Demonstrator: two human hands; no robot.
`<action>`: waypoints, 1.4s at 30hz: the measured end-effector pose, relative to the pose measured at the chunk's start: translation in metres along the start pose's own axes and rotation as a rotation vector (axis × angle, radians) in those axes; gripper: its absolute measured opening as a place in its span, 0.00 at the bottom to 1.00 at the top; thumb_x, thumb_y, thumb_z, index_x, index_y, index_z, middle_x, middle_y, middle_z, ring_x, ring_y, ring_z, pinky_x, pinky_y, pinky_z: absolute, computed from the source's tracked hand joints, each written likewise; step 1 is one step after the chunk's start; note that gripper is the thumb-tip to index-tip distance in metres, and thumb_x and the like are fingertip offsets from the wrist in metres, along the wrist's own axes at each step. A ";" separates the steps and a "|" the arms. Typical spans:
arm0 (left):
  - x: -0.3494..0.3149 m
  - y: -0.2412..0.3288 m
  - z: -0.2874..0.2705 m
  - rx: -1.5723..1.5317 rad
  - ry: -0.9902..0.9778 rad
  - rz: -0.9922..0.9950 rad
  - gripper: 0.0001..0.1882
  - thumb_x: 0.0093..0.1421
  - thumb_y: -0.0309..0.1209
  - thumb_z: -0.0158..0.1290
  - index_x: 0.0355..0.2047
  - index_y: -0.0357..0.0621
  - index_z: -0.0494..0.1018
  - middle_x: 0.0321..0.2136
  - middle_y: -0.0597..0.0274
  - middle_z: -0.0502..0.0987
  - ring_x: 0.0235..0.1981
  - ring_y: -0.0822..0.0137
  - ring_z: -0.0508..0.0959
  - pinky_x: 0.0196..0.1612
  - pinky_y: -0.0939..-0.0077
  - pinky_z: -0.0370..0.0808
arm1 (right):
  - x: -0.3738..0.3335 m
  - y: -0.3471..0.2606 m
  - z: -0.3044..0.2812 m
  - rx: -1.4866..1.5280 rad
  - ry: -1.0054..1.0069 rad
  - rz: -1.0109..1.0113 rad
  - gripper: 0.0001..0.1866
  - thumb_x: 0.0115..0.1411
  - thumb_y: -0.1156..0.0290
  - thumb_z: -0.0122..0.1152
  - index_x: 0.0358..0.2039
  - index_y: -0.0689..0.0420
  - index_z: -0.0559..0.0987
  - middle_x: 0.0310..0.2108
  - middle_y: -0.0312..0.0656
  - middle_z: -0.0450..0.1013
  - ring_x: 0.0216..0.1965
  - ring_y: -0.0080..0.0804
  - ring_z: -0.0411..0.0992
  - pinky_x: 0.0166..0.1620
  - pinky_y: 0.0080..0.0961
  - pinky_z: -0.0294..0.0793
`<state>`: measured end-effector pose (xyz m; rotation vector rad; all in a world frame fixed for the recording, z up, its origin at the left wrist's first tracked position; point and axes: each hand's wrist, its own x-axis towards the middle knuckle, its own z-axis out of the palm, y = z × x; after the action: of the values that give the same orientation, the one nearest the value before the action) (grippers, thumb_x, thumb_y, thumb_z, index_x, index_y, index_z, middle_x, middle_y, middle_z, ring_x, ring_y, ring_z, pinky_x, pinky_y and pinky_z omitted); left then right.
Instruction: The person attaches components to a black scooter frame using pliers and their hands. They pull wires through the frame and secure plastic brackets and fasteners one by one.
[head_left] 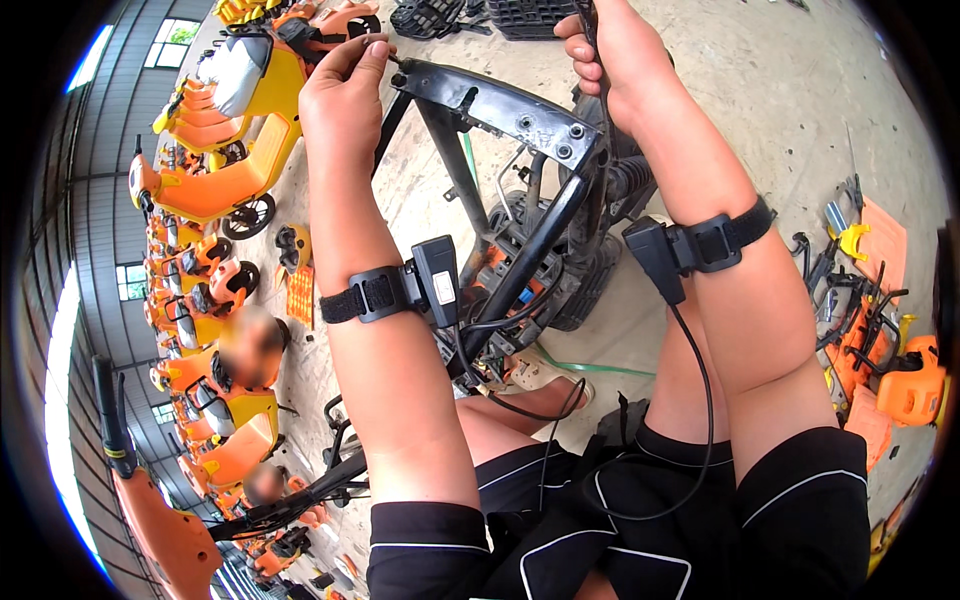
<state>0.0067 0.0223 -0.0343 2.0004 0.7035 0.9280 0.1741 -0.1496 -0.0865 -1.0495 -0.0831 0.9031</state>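
Observation:
A black metal scooter frame (480, 97) stands before me, with bolts and holes in its flat top plate. My left hand (345, 85) is at the plate's left corner, thumb and fingers pinched together. Whatever they pinch is too small to make out. Beyond the plate's right end, my right hand (625, 70) is raised and closed round a slim dark rod-like thing (591, 35). The upper picture edge cuts that thing off, so its kind does not show. A coil spring shock absorber (632, 178) sits below the plate's right end.
Orange and yellow scooters (225, 180) stand in rows at left. An orange scooter front with a handlebar (165, 530) is close at lower left. Orange panels and loose parts (860, 340) lie at right. Black plastic parts (525, 15) lie beyond the frame. Cables run from both forearm straps.

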 end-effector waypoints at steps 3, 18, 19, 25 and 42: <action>0.002 -0.007 0.002 -0.009 0.011 -0.013 0.12 0.66 0.31 0.59 0.45 0.35 0.81 0.37 0.63 0.84 0.41 0.75 0.78 0.48 0.81 0.71 | 0.001 -0.002 -0.002 -0.007 0.019 0.001 0.30 0.68 0.38 0.44 0.29 0.54 0.71 0.15 0.28 0.58 0.13 0.20 0.52 0.19 0.22 0.54; -0.003 -0.006 0.019 0.027 0.213 -0.037 0.11 0.66 0.31 0.58 0.38 0.33 0.79 0.30 0.63 0.83 0.32 0.76 0.76 0.39 0.81 0.72 | -0.002 -0.002 0.001 0.019 0.035 0.012 0.27 0.69 0.44 0.47 0.28 0.56 0.73 0.15 0.31 0.62 0.14 0.22 0.58 0.20 0.24 0.58; -0.003 -0.002 0.021 0.071 0.234 -0.044 0.11 0.66 0.31 0.59 0.37 0.32 0.80 0.29 0.63 0.82 0.30 0.76 0.76 0.37 0.80 0.73 | -0.002 -0.004 0.001 0.037 0.047 0.023 0.25 0.69 0.48 0.50 0.29 0.58 0.75 0.15 0.33 0.65 0.15 0.24 0.61 0.21 0.25 0.62; -0.004 0.001 0.025 0.198 0.292 -0.083 0.11 0.64 0.32 0.59 0.35 0.33 0.80 0.26 0.63 0.82 0.26 0.76 0.75 0.32 0.78 0.73 | 0.004 0.002 -0.009 -0.178 -0.020 -0.035 0.30 0.69 0.42 0.44 0.33 0.60 0.74 0.20 0.29 0.62 0.20 0.19 0.57 0.25 0.23 0.59; -0.004 0.003 0.012 0.137 0.087 -0.103 0.12 0.64 0.35 0.59 0.42 0.40 0.81 0.32 0.58 0.84 0.33 0.66 0.80 0.40 0.69 0.75 | -0.033 -0.009 0.012 -0.829 -0.193 -0.430 0.21 0.68 0.63 0.53 0.54 0.65 0.76 0.30 0.39 0.78 0.32 0.26 0.72 0.41 0.27 0.73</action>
<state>0.0144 0.0125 -0.0379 2.0304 0.9319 0.9323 0.1522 -0.1657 -0.0623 -1.6177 -0.8710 0.5638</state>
